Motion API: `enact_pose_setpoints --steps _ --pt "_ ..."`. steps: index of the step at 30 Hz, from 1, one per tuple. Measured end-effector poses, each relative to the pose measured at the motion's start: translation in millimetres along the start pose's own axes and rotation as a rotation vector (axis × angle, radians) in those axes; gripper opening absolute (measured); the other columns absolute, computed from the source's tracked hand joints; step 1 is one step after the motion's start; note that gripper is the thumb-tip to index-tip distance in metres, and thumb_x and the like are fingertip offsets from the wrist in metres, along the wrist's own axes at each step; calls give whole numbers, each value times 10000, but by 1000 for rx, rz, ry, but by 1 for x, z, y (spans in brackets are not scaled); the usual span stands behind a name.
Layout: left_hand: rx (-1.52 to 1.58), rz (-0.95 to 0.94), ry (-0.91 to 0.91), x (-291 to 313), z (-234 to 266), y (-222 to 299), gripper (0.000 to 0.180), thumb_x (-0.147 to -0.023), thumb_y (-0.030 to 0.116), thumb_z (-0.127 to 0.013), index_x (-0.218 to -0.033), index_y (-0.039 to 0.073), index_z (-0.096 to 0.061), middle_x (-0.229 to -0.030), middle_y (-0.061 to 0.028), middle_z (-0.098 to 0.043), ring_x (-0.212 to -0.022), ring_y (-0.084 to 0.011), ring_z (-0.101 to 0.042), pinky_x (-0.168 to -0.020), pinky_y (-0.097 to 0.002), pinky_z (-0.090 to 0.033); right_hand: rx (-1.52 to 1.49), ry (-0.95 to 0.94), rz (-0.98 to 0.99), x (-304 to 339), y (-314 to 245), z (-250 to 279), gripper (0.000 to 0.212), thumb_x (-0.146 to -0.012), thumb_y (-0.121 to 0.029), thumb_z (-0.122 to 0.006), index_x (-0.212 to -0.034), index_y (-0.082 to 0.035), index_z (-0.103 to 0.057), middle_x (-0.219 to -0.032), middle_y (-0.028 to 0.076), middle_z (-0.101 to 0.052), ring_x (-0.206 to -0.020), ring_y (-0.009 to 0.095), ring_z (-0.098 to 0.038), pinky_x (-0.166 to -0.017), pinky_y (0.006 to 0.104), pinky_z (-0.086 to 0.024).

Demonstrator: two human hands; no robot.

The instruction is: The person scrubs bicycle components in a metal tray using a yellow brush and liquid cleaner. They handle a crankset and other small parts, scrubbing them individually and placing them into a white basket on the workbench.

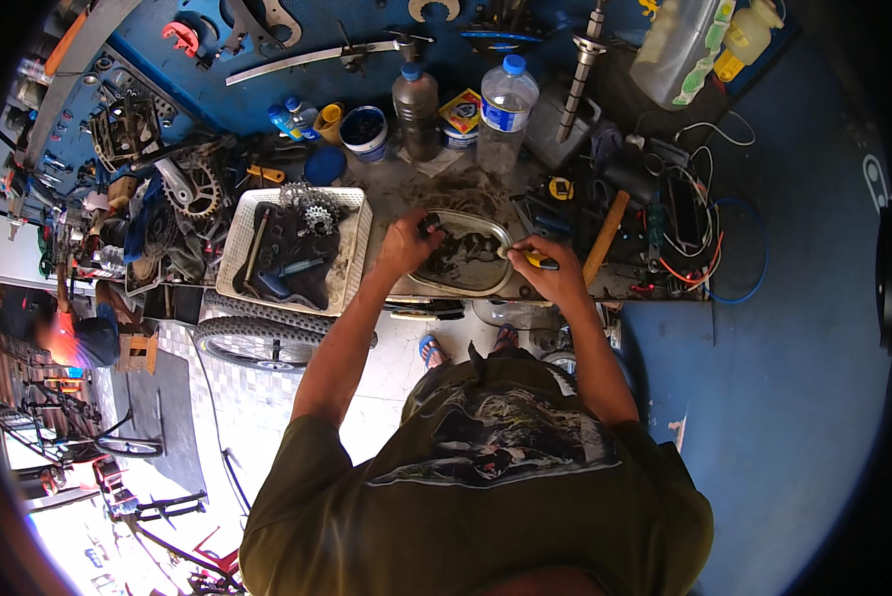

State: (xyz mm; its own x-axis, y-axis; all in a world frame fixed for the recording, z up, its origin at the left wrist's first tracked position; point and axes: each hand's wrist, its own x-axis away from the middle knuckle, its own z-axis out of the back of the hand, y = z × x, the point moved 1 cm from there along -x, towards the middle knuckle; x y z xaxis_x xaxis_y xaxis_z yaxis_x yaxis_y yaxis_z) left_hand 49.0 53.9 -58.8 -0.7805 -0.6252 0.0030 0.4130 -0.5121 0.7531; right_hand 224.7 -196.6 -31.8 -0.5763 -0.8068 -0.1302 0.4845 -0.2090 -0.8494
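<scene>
1. Showing yellow and black handle, pale blunt tip: brush-like tool (539, 260); tip detail too small to tell.
2. Tip points left; long axis runs roughly along the workbench's (378, 184) front edge, slanting slightly.
3. Tool at right rim of oval tray (484, 274), near front edge.
4. Right hand (557, 276) clamped on handle, tip beyond fingers; left hand (404, 244) pinches small dark part (429, 224).

Wall-hung tools (312, 64), a grimy bench (456, 189), a crankset (177, 184) and a knobbly wheel (235, 334) mark a bicycle workshop.
</scene>
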Motion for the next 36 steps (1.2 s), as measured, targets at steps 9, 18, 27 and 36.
enact_pose_setpoints --steps 9,18,27,36 --pt "-490 -215 57 12 -27 -18 310 -753 207 -885 -1025 93 -793 -1247 -91 -687 -1284 -341 -561 -1073 -511 -462 -40 -9 31 -4 -3 -1 228 -928 -277 -819 -1015 -78 -753 -967 100 -799 -920 279 -781 -803 376 -575" --pt "-589 -299 -54 24 -33 -16 247 -796 220 -824 -1019 115 -809 -1308 -74 -640 -1310 -312 -518 -1107 -499 -421 -9 -16 -20 2 -3 4 198 -941 -224 -819 -1038 -59 -768 -983 83 -806 -940 217 -771 -866 340 -562" --pt "-490 -304 55 21 -40 -15 235 -859 131 -701 -1071 43 -752 -1298 -159 -630 -1264 -389 -560 -1047 -538 -469 13 -11 -12 -3 -5 -6 240 -933 -315 -813 -1018 -96 -763 -972 77 -797 -938 262 -778 -811 384 -573" --pt "1088 514 -58 -2 -29 -30 391 -1018 166 -584 -1337 -57 -547 -1320 -189 -606 -1094 -381 -702 -835 -475 -631 27 3 40 -1 2 -10 214 -913 -295 -816 -992 -103 -764 -930 74 -793 -915 293 -768 -854 401 -553"
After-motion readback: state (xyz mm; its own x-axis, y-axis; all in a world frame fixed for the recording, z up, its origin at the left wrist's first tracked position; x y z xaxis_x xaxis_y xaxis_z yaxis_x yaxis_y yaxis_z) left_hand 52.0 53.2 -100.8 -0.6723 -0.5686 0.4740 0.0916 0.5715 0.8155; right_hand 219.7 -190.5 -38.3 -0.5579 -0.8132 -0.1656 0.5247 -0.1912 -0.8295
